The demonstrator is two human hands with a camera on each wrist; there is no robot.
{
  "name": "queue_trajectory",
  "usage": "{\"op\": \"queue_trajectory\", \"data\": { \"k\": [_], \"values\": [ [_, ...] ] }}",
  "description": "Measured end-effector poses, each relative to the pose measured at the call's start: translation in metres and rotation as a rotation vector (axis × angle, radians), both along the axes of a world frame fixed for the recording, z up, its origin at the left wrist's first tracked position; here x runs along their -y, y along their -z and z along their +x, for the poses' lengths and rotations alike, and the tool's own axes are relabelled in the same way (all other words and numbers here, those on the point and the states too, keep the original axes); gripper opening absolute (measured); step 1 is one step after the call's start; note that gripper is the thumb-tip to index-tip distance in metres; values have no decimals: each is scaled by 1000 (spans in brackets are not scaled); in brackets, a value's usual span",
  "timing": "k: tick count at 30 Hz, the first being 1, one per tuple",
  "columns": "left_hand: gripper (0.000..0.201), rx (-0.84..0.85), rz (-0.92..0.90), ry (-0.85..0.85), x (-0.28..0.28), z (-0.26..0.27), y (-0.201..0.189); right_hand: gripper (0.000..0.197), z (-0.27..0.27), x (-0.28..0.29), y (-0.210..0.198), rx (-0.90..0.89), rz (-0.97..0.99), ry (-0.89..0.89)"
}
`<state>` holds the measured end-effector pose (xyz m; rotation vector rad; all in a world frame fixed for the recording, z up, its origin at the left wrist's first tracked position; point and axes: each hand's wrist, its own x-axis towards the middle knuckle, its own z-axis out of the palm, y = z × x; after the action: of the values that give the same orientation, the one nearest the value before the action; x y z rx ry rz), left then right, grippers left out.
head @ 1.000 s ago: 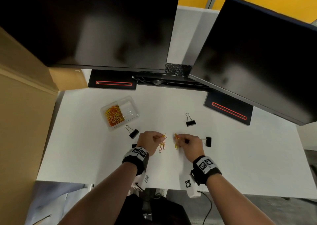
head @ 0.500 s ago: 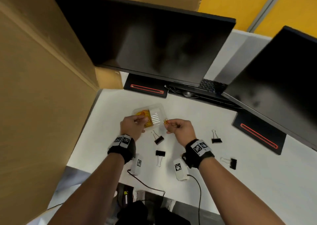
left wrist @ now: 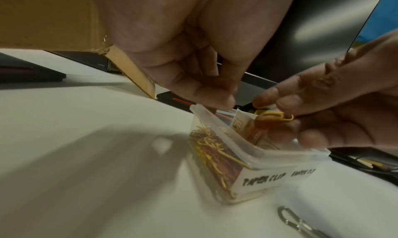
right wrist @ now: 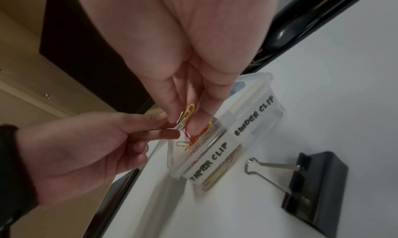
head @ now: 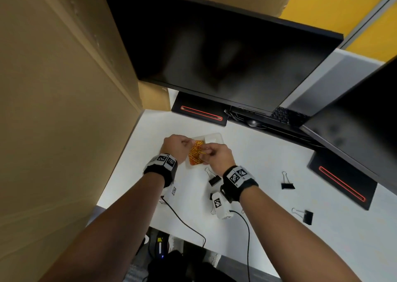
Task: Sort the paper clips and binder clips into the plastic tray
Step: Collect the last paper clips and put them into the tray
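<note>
A clear plastic tray stands on the white desk, its front labelled PAPER CLIP and BINDER CLIP. Orange and yellow paper clips fill the left compartment. My right hand hovers over that compartment and pinches a few yellow paper clips. Beside it, my left hand also hovers over the compartment with its fingertips curled together; no clip shows between them. Black binder clips lie on the desk: one just in front of the tray, two further right.
A tall cardboard box walls off the left side. Two dark monitors on black stands and a keyboard stand behind the tray. The desk's front edge lies close to my body.
Both hands rose from the middle of the desk with paper clips and moved left and back to the tray. They now hang over its paper clip compartment.
</note>
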<state>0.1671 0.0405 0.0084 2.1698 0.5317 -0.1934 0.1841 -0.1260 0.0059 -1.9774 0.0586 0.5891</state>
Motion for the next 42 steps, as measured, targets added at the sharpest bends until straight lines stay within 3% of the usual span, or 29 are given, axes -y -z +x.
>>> {"op": "queue_trajectory", "data": {
  "k": [7, 11, 16, 22, 25, 27, 33, 36, 42],
  "values": [
    [17, 87, -47, 33, 18, -11, -8, 28, -9, 15, -15, 35, 53, -106],
    [14, 99, -113, 153, 53, -31, -15, 22, -26, 75, -14, 102, -24, 15],
    [14, -9, -223, 408, 116, -64, 0, 24, -62, 175, 3, 79, -198, 219],
    [39, -122, 54, 733, 170, -86, 32, 12, -104, 222, 28, 67, -435, 130],
    [58, -133, 156, 707, 192, -91, 43, 25, -114, 221, 38, 35, -493, 83],
    [60, -124, 202, 663, 203, -92, 48, 33, -116, 215, 40, 18, -545, 61],
    [29, -91, 253, 604, 212, -88, 56, 13, -113, 202, 47, 60, -675, -6],
    [17, -106, 250, 575, 211, -86, 55, 18, -112, 200, 47, 29, -713, -11],
    [11, -109, 298, 609, 216, -86, 56, 19, -107, 201, 49, -8, -712, -73]
  ]
}}
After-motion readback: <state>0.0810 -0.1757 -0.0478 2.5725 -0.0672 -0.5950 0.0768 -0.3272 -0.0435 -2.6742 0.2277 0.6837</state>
